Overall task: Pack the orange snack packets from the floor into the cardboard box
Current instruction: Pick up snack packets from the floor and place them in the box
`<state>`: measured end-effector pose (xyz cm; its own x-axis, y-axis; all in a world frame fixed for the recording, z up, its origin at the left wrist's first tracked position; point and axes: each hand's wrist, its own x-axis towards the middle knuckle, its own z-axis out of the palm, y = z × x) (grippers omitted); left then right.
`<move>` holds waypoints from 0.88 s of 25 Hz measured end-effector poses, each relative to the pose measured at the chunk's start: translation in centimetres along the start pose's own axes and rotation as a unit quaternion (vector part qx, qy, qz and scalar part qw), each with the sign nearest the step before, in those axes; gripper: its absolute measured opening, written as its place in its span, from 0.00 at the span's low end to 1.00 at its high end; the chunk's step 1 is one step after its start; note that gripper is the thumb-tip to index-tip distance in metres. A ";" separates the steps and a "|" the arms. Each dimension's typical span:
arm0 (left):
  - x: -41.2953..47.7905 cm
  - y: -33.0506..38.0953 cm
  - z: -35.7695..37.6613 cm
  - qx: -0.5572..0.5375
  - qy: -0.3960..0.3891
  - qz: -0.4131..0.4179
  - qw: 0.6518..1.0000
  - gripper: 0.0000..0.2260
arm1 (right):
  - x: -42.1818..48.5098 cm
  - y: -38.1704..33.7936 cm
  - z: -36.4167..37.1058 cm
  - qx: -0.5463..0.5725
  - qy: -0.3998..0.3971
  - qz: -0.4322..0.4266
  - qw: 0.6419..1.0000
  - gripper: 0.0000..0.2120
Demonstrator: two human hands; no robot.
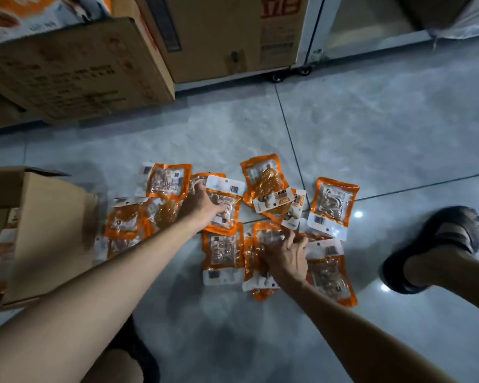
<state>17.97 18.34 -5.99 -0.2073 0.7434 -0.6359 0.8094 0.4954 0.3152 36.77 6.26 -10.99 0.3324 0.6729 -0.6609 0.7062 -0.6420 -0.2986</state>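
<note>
Several orange snack packets [333,204] lie scattered on the grey tiled floor in the middle of the view. The open cardboard box [50,230] stands at the left, and packets show inside it at its left edge. My left hand [198,203] reaches out over the pile, its fingers closing on the edge of one packet [227,205]. My right hand [286,257] presses down on a packet [268,236] in the near part of the pile, fingers spread over it. Packets under both hands are partly hidden.
Large cardboard cartons [75,70] stand at the back left, one tall carton [227,37] behind them. A white wheeled frame [307,62] is at the back. My foot in a dark sandal [440,244] rests at the right. Bare tiles lie beyond the pile.
</note>
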 end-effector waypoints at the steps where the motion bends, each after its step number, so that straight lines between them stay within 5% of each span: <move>1: 1.1 -0.3 1.1 0.004 -0.001 -0.014 1.000 0.46 | -0.5 -0.7 -0.4 0.031 0.028 0.009 0.999 0.41; 5: 3.3 -0.7 4.8 0.074 0.040 -0.053 0.995 0.52 | -0.3 -0.6 -0.9 0.104 0.069 -0.056 0.991 0.37; 10: 3.2 -0.4 5.4 0.033 0.110 -0.069 0.991 0.50 | 0.6 0.5 -1.8 0.205 0.054 -0.068 0.975 0.23; 13: 3.3 -0.2 4.4 -0.072 0.050 -0.042 0.995 0.40 | 1.2 0.9 -1.7 0.243 0.018 -0.037 0.969 0.21; 16: 2.2 -1.0 1.5 -0.165 0.001 -0.009 0.986 0.24 | 1.1 1.1 -2.0 0.211 -0.018 -0.038 0.977 0.04; 22: -3.3 -4.5 -0.9 -0.294 -0.154 -0.039 0.943 0.18 | 0.7 1.2 -3.2 0.248 -0.058 -0.003 0.967 0.06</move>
<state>14.54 14.06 -4.65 -0.0116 0.5730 -0.8195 0.3355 0.7743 0.5366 39.85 7.09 -9.64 0.2362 0.6496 -0.7226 0.3115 -0.7550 -0.5770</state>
